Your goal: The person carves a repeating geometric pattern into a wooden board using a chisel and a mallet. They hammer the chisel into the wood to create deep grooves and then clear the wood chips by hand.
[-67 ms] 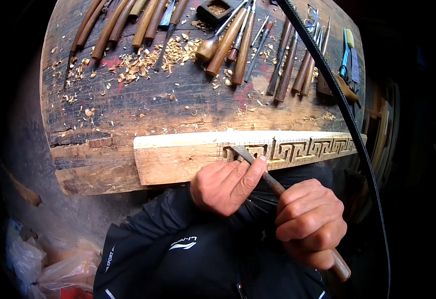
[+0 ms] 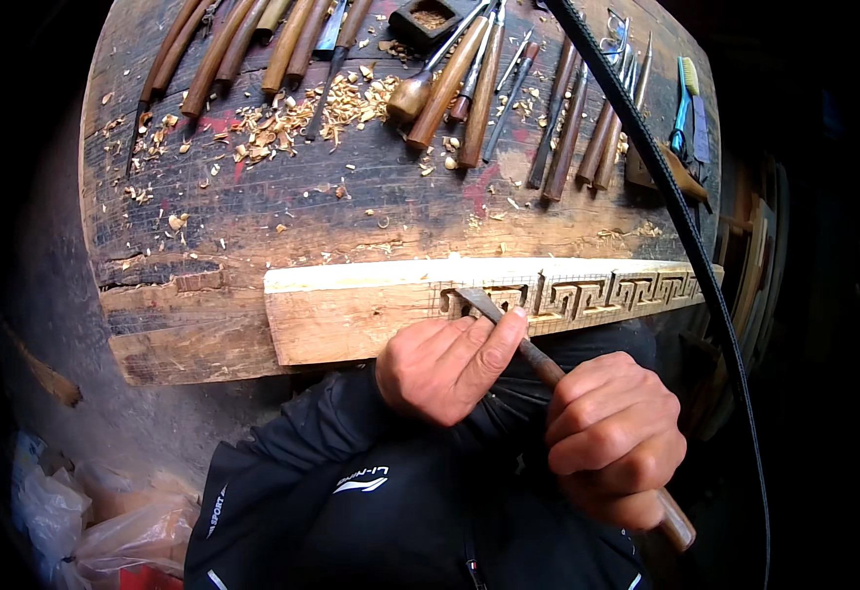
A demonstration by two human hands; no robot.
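Note:
Wrapped around the wooden handle of a carving chisel (image 2: 545,368) is my right hand (image 2: 615,440); the handle's butt sticks out below the fist. My left hand (image 2: 449,369) is closed on the chisel's blade, with a finger laid along the metal and its other fingertips partly hidden. The flat blade tip meets the face of a long pale board (image 2: 351,320) at the left end of its carved part. Angular fretwork (image 2: 577,297) is cut into the board's right half, with pencil grid lines around it. The board's left part is uncarved.
The worn wooden workbench (image 2: 302,221) carries wood shavings (image 2: 346,106), several chisels (image 2: 444,84) along its far side and a dark square box (image 2: 425,18). A brush (image 2: 685,93) lies far right. A black cord (image 2: 681,202) crosses the view; plastic bags (image 2: 105,531) sit lower left.
My right hand and the chisel's handle end have shifted very slightly to the right. The left hand and the board look unchanged.

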